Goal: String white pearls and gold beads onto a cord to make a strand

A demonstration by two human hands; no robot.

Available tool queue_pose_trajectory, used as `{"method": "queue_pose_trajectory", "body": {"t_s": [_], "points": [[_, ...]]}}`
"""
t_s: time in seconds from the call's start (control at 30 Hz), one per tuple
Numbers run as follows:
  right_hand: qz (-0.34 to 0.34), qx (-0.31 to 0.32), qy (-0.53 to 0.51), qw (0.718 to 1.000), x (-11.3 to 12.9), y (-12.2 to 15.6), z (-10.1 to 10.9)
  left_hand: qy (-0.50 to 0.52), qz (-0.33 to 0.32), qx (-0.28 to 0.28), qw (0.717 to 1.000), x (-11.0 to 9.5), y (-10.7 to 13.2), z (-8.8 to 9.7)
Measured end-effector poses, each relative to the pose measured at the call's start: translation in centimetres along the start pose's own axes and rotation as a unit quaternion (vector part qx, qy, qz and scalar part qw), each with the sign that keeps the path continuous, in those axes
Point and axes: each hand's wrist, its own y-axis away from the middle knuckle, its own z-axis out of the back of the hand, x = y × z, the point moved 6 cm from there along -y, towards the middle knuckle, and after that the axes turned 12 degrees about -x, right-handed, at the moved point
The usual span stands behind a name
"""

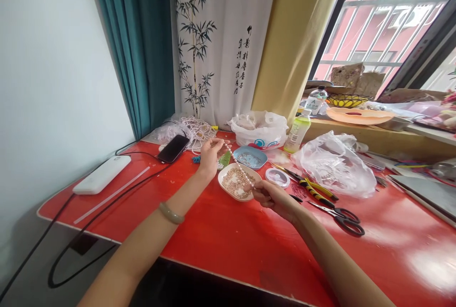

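A strand of small shiny beads stretches slantwise between my two hands, above a cream dish of loose gold-coloured beads. Its upper end is pinched in my left hand, which has a bangle at the wrist. Lower and to the right, my right hand grips the other end near the dish's right rim. Behind the cream dish sits a blue dish with small clear pieces in it. A green dish is partly hidden by my left hand.
Right of the dishes lie a round clear case, yellow-and-black pliers and scissors. Plastic bags and a drink bottle stand behind. A phone, a white power bank and cables are at the left.
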Motion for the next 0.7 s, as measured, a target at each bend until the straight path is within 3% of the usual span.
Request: {"method": "queue_pose_trajectory", "body": {"t_s": [0.47,0.7], "points": [[0.056,-0.051,0.024,0.997,0.0,-0.4,0.1,0.013,0.054,-0.024,0.998,0.6,-0.3,0.4],[0.086,-0.123,0.020,0.988,0.6,-0.7,1.2,0.021,0.079,-0.036,0.996,0.8,-0.3,0.5]]}}
